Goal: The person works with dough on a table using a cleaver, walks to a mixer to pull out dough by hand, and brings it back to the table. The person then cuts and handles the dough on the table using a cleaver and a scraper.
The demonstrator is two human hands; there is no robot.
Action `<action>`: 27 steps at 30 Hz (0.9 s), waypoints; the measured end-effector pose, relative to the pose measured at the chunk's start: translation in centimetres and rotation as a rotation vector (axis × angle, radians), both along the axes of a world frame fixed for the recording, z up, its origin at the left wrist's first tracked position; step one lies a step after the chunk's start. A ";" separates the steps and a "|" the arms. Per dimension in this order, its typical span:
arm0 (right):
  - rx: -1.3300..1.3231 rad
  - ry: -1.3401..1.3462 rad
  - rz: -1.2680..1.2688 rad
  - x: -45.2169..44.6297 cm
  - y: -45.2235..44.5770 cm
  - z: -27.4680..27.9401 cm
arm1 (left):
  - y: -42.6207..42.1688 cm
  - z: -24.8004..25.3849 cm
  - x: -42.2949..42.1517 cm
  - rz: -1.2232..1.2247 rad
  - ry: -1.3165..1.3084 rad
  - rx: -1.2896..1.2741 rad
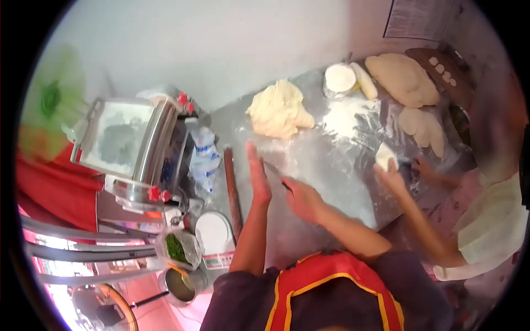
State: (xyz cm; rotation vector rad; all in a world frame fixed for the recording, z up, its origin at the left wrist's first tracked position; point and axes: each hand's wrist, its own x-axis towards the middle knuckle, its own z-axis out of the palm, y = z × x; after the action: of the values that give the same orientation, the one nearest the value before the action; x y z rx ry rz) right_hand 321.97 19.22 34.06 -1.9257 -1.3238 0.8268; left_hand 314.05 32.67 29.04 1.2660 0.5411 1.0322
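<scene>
My left hand (258, 175) is held on edge above the metal table, fingers stretched out straight and together. My right hand (305, 199) is wrapped round the dark handle of a knife (272, 168). Its thin blade points toward my left palm; I cannot tell whether the two touch. Beyond my hands a large rough lump of pale dough (280, 110) rests on the floured table (314, 165). A brown rolling pin (232, 190) lies lengthwise to the left of my left forearm.
A co-worker's hand (393, 179) at the right holds a dough piece (386, 156). Loose flour (348, 118), a flour container (339, 79) and a big smooth dough mass (403, 80) lie behind. A dough roller machine (132, 143), scale (214, 234) and pot (181, 288) stand left.
</scene>
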 end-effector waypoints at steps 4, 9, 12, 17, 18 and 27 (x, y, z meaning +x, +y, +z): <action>0.094 -0.018 -0.062 0.0 0.4 -1.1 | -1.2 -0.7 -1.3 -0.060 -0.159 -0.221; 0.281 0.055 0.010 -0.4 -2.1 2.1 | 2.5 -0.8 -1.5 0.092 -0.004 -0.290; 0.273 0.147 0.002 -0.7 -3.2 3.3 | 2.4 -1.0 -1.2 0.247 0.156 -0.104; 0.315 0.107 -0.053 -0.2 -3.8 1.8 | 3.5 -2.2 -1.3 0.322 0.013 -0.069; 0.272 0.144 -0.061 -0.2 -4.3 2.0 | 3.5 -1.3 -1.5 0.303 -0.056 -0.163; 0.138 0.159 -0.062 0.6 -5.6 0.0 | 4.0 -1.7 -2.0 0.118 -0.187 -0.767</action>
State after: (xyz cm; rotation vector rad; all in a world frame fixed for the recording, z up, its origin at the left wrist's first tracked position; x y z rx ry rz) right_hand 322.57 13.67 34.07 -1.7478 -1.1883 0.8180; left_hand 312.07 36.71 27.34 0.4608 0.7759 0.8955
